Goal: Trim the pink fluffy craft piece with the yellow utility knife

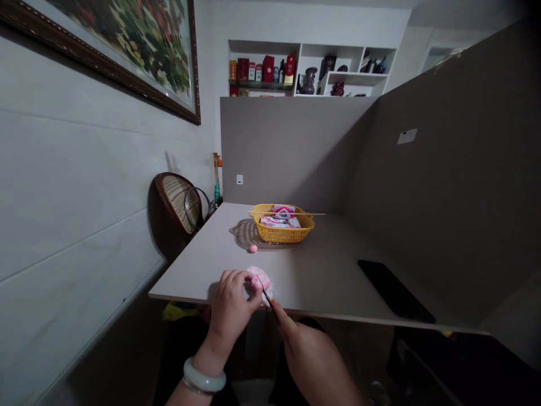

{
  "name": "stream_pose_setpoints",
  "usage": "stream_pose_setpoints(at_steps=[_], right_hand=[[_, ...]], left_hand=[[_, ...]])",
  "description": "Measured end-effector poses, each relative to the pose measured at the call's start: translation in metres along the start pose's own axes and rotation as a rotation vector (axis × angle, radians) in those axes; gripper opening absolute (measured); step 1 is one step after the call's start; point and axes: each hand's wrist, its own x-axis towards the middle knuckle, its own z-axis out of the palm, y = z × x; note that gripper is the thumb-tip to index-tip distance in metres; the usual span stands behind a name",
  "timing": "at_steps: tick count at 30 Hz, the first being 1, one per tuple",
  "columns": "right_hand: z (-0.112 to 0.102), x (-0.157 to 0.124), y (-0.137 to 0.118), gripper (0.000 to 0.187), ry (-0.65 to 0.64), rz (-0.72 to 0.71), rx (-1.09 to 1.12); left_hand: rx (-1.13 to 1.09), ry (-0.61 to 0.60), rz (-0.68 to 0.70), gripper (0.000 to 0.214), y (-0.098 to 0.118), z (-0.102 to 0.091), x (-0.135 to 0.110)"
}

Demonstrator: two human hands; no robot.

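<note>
My left hand, with a pale bangle at its wrist, pinches a pink lump between thumb and fingers near the table's front edge. My right hand grips a thin dark knife-like tool. Its tip lies against the lump; how deep it goes I cannot tell. Pale pink bits or a wrapper spread around and under the lump. A small pink ball sits farther back on the table, apart from both hands.
Behind the ball stands a yellow basket holding several pink-and-white packets, a thin stick across its top. A flat black object lies at the right of the table. Grey panels rise behind and right. A chair stands left.
</note>
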Motion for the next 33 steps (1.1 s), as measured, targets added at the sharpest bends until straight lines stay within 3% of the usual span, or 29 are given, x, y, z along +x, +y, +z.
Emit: stream_pose_setpoints(at_steps=[4, 10, 17, 23, 30, 33], right_hand=[[0.0, 0.011, -0.005, 0.067, 0.02, -0.009, -0.002], [-0.009, -0.009, 0.003, 0.065, -0.003, -0.035, -0.001], [-0.004, 0.012, -0.002, 0.069, 0.022, -0.034, -0.011], [-0.007, -0.008, 0.005, 0.066, 0.017, -0.028, -0.029], [0.005, 0.02, -0.001, 0.068, 0.05, -0.06, -0.021], [0.008, 0.02, -0.002, 0.069, 0.05, -0.056, -0.008]], left_hand=[[0.012, 0.019, 0.006, 0.009, 0.001, -0.001, 0.0], [0.01, 0.025, 0.026, 0.007, 0.001, -0.002, 0.0], [0.02, 0.027, 0.017, 0.008, 0.002, 0.0, 0.001], [0.004, 0.017, 0.029, 0.007, 0.001, -0.002, 0.0], [0.002, 0.006, 0.006, 0.008, -0.001, -0.001, 0.001], [0.007, 0.0, 0.024, 0.011, 0.0, -0.002, 0.001]])
